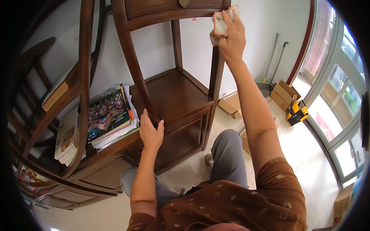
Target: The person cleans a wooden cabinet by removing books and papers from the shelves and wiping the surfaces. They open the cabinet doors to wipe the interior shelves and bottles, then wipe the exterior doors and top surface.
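My right hand (233, 39) grips a pale, fluffy cloth (222, 25) with a pinkish edge against the upper right corner of a dark wooden cabinet frame (170, 16), just below a drawer front (173, 6). Lower down, my left hand (151, 131) rests with thumb and fingers apart around the foot of the cabinet's slim front post (144, 86). Whether it grips the post is hard to tell. Behind the post lies the bare wooden shelf (176, 89), with a panelled lower section (182, 138) beneath it.
Stacked books and magazines (108, 112) lie left of the post, beside more books (68, 135) and curved wooden framework (83, 72). Cardboard boxes (283, 95), a black and yellow bag (297, 112), a broom (264, 83) and a glass door (335, 95) are at right.
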Motion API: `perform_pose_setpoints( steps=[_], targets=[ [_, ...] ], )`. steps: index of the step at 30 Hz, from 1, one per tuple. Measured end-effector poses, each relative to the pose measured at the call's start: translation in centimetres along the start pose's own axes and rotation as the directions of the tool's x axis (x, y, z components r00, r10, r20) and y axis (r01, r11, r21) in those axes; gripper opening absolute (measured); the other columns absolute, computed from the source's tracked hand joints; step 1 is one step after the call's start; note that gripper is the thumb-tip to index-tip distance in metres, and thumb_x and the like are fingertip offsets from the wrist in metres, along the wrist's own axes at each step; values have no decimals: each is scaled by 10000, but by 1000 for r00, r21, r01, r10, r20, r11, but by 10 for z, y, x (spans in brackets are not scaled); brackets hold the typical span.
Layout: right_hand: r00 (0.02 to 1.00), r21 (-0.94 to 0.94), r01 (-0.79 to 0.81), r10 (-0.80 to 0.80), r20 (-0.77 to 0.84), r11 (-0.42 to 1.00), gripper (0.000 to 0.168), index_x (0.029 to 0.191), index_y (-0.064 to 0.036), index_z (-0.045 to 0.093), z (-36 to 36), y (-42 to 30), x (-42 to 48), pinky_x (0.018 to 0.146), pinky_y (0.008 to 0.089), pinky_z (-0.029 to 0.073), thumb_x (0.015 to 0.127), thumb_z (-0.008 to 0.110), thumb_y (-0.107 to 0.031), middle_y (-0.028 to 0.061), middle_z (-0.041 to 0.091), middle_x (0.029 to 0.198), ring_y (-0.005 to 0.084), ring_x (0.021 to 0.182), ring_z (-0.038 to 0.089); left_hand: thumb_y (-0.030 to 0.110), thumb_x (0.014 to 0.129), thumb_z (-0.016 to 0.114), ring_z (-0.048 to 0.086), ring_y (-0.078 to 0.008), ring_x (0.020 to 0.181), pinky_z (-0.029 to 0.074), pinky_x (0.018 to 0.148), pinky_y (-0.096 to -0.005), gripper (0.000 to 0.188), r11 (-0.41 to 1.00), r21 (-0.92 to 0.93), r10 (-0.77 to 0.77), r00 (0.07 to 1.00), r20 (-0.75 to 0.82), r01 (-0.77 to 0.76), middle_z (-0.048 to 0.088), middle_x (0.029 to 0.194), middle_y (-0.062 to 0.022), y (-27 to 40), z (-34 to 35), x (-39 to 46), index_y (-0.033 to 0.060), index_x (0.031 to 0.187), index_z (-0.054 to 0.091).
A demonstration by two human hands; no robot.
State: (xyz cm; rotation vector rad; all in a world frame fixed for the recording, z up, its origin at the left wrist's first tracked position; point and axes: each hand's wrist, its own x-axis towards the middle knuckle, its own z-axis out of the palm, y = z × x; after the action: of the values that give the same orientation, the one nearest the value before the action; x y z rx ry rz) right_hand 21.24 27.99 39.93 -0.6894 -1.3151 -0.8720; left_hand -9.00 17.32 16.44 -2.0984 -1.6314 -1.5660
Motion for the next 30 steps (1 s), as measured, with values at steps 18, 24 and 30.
perform_pose_setpoints(
  steps=[18, 24, 30],
  targets=[
    [962, 242, -165, 102, 254, 956, 571, 1233, -68, 671, -56, -90, -114, 1038, 461, 426, 675, 575, 2, 212, 536, 1388, 406, 1245, 518, 170, 785, 773, 550, -359, 857, 451, 791, -442, 856, 974, 154, 163, 986, 38, -167, 567, 942, -201, -1, -17, -15, -115, 1448, 313],
    [943, 362, 322, -331, -38, 875, 519, 1154, -102, 700, 14, -180, 21, 1051, 457, 398, 647, 632, -18, 130, 568, 1364, 396, 1280, 497, 152, 754, 783, 548, -371, 1022, 422, 961, -455, 867, 941, 191, 273, 960, 55, -278, 569, 1132, -229, -1, -31, -29, -111, 1439, 320],
    [964, 300, 267, -249, -98, 916, 481, 1131, -134, 710, 64, -211, -9, 1006, 491, 411, 671, 641, -11, 110, 578, 1340, 385, 1222, 533, 182, 775, 758, 409, -370, 1352, 288, 1149, -486, 823, 916, 240, 276, 940, 199, -320, 440, 1451, -217, -6, -42, -49, -79, 1437, 344]
  ],
)
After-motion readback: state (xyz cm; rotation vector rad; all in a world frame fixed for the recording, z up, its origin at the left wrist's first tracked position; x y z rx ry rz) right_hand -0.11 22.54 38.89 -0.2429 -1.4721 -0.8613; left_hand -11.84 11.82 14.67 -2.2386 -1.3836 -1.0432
